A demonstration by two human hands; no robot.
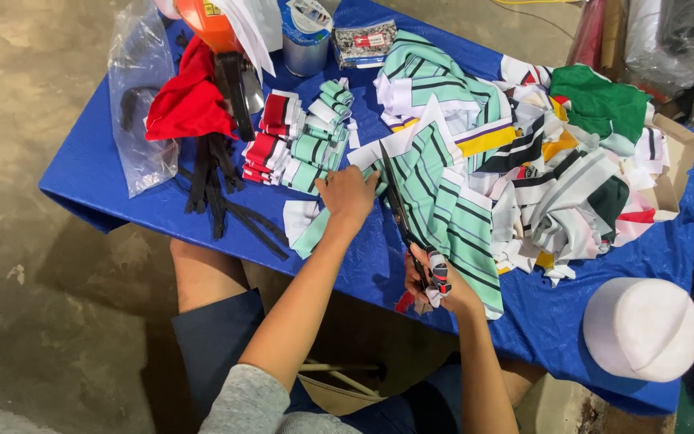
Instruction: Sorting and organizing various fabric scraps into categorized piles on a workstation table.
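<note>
Right hand (437, 288) has its fingers curled tight through the handles of a big pair of scissors (402, 215), so it's clamped on them. The dark blades run up and away from the hand, lying across a mint green striped cloth (435, 201) with black and white lines. Left hand (347, 195) is pressed down flat on the same cloth just to the left of the blades, fingers together and bent a bit at the knuckles, pinning the fabric to the table.

That cloth sits near the front edge of a table with a blue cover (90, 181), roughly in the middle. Just behind the left hand are neat little stacks of cut strips (299, 137), red-and-white ones on the left, green-and-white on the right. Further left there's a red cloth (190, 100), some black straps (210, 189) trailing toward the edge, and a clear plastic bag (142, 88).

To the right of the scissors is a big messy heap of striped scraps (564, 177) in white, green, yellow and black. A white cap-shaped thing (642, 328) sits at the near right corner.
</note>
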